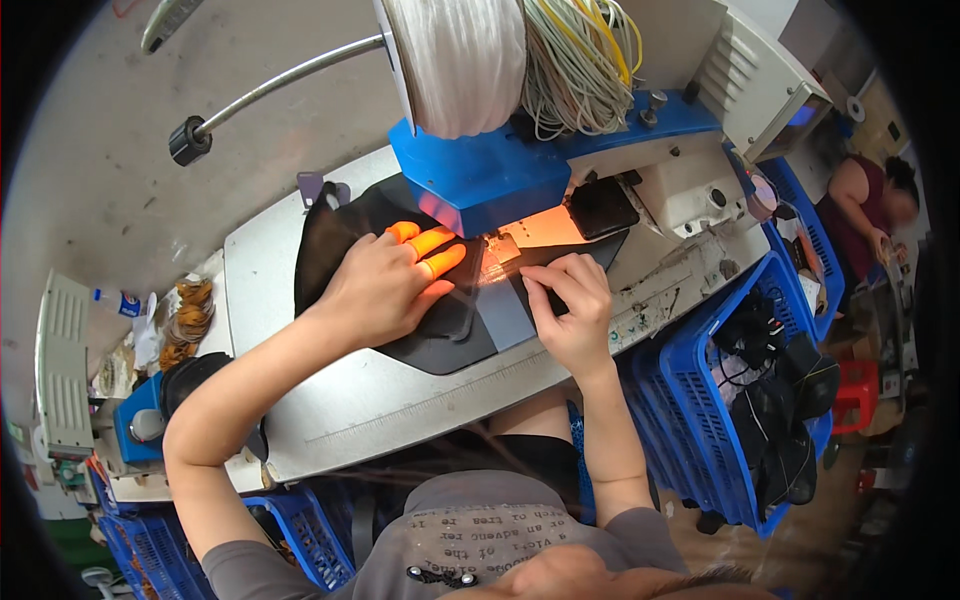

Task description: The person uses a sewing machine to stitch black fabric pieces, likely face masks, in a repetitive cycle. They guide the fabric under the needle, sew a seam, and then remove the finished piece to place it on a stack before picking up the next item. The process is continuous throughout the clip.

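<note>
My left hand (pixel 375 290) lies over a dark, flat fabric piece (pixel 320 250) on the pale machine bed, its fingers stretched toward the lit sewing area. Orange finger covers (pixel 432 242) sit on several of its fingers. Right of it, my right hand (pixel 575 315) has thumb and forefinger pinched together at the edge of the dark material. Whatever lies between those fingertips is too small to make out. Above both hands is the blue head (pixel 485 185) of a sewing machine, hiding the needle. Warm light falls on the metal plate (pixel 545 232) beneath it.
A large spool of white thread (pixel 460 65) and a bundle of grey and yellow cords (pixel 580 70) hang over the machine. A black rectangular object (pixel 603 208) rests right of the plate. Blue baskets (pixel 690 410) hold black pieces at right. Another person (pixel 860 210) sits beyond.
</note>
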`<state>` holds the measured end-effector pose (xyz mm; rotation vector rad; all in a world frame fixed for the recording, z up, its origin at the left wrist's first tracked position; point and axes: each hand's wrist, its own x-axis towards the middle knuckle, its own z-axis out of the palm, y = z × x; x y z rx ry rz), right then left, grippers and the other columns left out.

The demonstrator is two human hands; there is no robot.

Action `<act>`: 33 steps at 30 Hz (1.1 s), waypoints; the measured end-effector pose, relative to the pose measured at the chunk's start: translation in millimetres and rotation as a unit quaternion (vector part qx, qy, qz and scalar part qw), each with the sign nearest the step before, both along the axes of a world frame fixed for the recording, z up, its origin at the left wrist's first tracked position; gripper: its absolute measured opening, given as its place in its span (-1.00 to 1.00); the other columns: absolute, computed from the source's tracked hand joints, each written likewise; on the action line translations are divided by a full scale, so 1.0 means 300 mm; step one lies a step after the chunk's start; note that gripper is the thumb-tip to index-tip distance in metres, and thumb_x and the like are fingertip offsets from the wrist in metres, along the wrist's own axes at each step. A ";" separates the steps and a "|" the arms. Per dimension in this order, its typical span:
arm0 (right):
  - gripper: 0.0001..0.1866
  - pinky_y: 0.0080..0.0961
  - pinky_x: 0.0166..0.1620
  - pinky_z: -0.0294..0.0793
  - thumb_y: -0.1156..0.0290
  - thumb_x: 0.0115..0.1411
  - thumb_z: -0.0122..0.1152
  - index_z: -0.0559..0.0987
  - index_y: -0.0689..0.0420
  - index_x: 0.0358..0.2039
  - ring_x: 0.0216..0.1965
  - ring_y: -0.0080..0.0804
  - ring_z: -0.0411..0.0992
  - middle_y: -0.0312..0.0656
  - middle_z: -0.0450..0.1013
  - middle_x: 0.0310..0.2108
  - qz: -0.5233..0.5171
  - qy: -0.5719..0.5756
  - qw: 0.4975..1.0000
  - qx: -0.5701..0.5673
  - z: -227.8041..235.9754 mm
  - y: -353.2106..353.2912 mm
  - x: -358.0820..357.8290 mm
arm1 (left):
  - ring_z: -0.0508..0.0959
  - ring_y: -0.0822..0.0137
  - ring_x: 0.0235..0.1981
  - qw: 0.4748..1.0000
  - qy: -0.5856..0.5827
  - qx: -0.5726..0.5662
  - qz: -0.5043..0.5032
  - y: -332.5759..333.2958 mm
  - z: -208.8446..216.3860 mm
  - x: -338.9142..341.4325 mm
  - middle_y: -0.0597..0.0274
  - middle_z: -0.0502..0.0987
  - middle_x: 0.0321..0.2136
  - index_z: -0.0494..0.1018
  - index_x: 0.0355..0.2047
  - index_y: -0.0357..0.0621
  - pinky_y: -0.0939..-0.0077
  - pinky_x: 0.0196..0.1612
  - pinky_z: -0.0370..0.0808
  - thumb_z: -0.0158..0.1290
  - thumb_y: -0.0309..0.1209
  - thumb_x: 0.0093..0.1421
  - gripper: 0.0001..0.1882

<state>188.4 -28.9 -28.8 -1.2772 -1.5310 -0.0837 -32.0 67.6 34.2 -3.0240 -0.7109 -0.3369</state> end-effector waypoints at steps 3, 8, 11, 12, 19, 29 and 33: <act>-0.87 -0.40 -0.31 0.30 0.60 -0.05 0.31 0.64 0.14 -0.44 -0.43 -0.31 0.36 -0.29 0.42 -0.51 -0.004 -0.001 1.000 0.000 -0.003 -0.004 0.001 | 0.49 0.04 -0.22 0.999 -0.009 0.009 0.052 -0.072 0.013 0.053 0.10 0.56 -0.20 0.54 -0.07 -0.15 0.22 -0.23 0.43 0.10 -0.23 0.18 -0.63; -0.87 -0.40 -0.30 0.30 0.60 -0.05 0.31 0.64 0.14 -0.43 -0.42 -0.31 0.36 -0.29 0.41 -0.51 0.006 0.003 1.000 0.002 0.000 0.000 -0.001 | 0.52 0.00 -0.31 0.985 0.025 0.022 0.167 -0.154 -0.020 0.116 0.01 0.57 -0.25 0.52 -0.08 -0.27 0.19 -0.34 0.45 0.08 -0.27 0.18 -0.62; -0.89 -0.40 -0.28 0.30 0.57 -0.04 0.31 0.64 0.14 -0.43 -0.40 -0.32 0.36 -0.29 0.40 -0.50 0.010 0.005 1.000 -0.009 0.003 -0.004 0.000 | 0.53 0.00 -0.33 0.982 -0.026 0.064 0.173 -0.156 -0.038 0.141 -0.02 0.57 -0.30 0.52 -0.10 -0.32 0.20 -0.37 0.43 0.05 -0.27 0.19 -0.62; -0.90 -0.40 -0.28 0.30 0.55 -0.03 0.32 0.64 0.14 -0.43 -0.40 -0.31 0.36 -0.29 0.40 -0.50 0.005 0.003 1.000 -0.015 0.005 -0.006 -0.001 | 0.53 0.01 -0.33 0.981 -0.017 0.058 0.185 -0.158 -0.039 0.147 -0.03 0.57 -0.30 0.52 -0.10 -0.33 0.20 -0.37 0.43 0.05 -0.27 0.19 -0.62; -0.84 -0.32 -0.21 0.27 0.37 0.01 0.37 0.62 0.12 -0.38 -0.34 -0.27 0.34 -0.29 0.39 -0.46 -0.031 -0.023 0.996 -0.077 0.047 -0.015 -0.053 | 0.52 0.03 -0.35 0.974 -0.037 0.088 0.204 -0.132 -0.057 0.160 -0.05 0.55 -0.35 0.53 -0.19 -0.32 0.24 -0.37 0.43 0.04 -0.27 0.19 -0.66; -0.85 -0.25 -0.11 0.21 0.38 0.01 0.32 0.51 0.11 -0.55 -0.28 -0.21 0.37 -0.23 0.43 -0.45 -0.103 -0.021 0.984 -0.144 0.043 0.022 -0.101 | 0.51 -0.11 -0.32 0.994 -0.021 0.006 0.107 -0.122 -0.018 0.114 -0.16 0.51 -0.37 0.49 -0.27 -0.42 0.12 -0.14 0.47 0.05 -0.42 0.15 -0.75; -0.84 -0.27 -0.12 0.21 0.39 0.00 0.33 0.51 0.10 -0.57 -0.32 -0.25 0.37 -0.27 0.43 -0.49 -0.089 -0.012 0.987 -0.132 0.042 0.021 -0.098 | 0.51 0.03 -0.33 0.996 0.033 0.072 0.029 -0.124 0.008 0.057 -0.01 0.50 -0.46 0.53 -0.31 -0.33 0.19 -0.17 0.41 0.02 -0.31 0.22 -0.73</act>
